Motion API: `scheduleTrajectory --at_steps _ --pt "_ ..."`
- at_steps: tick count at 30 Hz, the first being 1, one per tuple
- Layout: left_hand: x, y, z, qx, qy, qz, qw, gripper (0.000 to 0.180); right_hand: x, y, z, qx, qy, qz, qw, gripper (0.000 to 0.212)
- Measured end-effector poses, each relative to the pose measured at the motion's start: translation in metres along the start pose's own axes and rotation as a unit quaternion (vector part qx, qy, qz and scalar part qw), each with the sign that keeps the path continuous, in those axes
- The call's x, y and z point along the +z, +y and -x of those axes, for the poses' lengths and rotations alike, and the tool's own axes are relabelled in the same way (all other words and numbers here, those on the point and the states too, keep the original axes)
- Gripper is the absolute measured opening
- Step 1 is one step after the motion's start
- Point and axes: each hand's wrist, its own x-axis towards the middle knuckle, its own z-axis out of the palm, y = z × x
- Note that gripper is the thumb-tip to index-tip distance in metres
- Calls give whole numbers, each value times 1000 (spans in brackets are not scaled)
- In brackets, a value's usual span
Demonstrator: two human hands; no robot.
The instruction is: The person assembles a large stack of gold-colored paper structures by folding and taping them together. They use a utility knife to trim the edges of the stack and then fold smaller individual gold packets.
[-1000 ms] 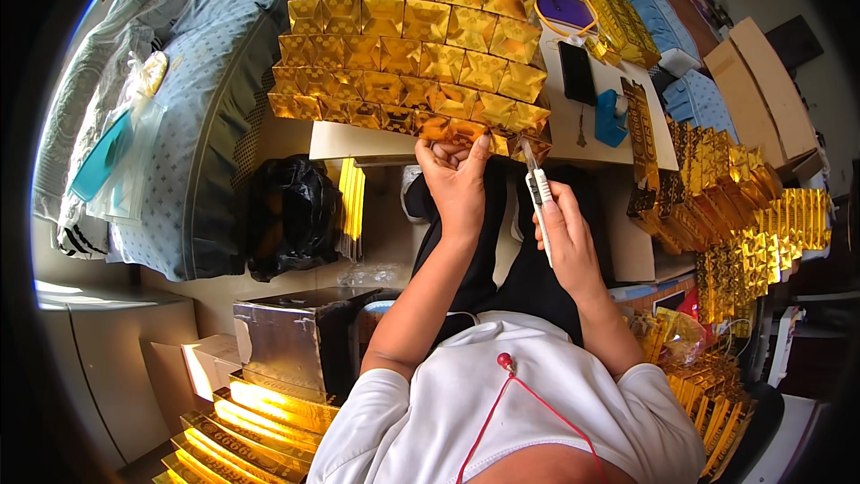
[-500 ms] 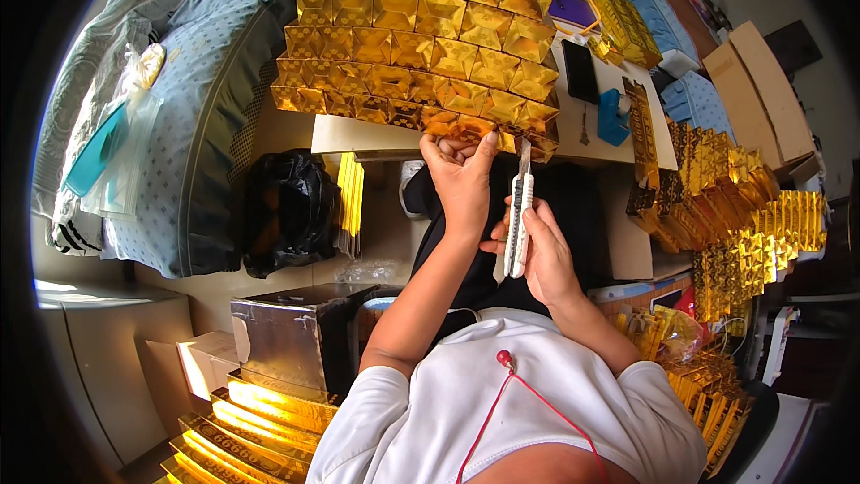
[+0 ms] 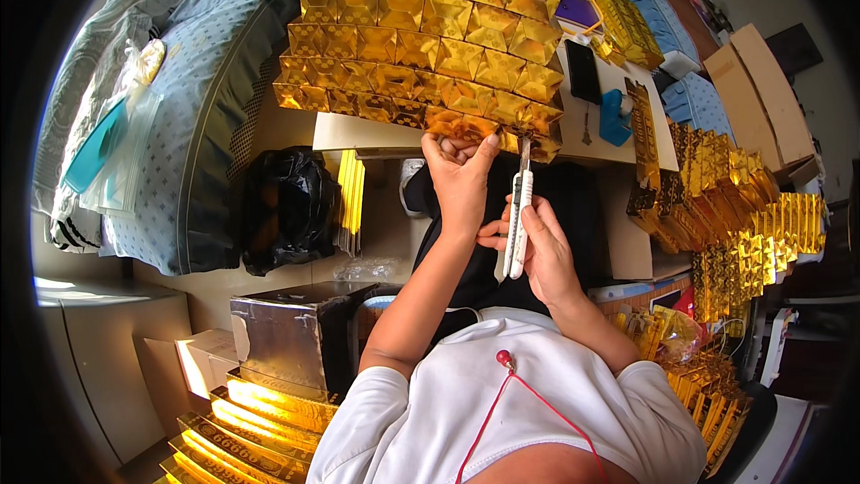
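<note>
The gold stack (image 3: 417, 45) looks largely built; at its lower edge (image 3: 461, 125), seemingly unfinished, the left hand (image 3: 460, 177) pinches and the right hand (image 3: 549, 255) grips a cutter (image 3: 517, 224).

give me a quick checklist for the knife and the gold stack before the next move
1. Knife held in the right hand: ok, gripped around its white handle.
2. Blade out and pointing away from the body: ok.
3. Left hand at the near edge of the gold stack: ok.
4. Left thumb clear of the blade: ok, a small gap shows, though they look close.
5. Blade tip's depth in the stack: cannot tell, the meeting point is too small.
6. Phone away from the blade: ok, it lies beyond, to the right.
</note>
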Motion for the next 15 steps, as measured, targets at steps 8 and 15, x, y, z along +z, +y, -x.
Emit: scheduleTrajectory --at_steps 8,15 --pt "-6 0 -4 -13 -11 13 1000 39 7 0 1 19 -5 -49 999 35" --pt "-7 3 -4 -23 -18 27 999 39 13 -1 0 9 1 -76 997 38"
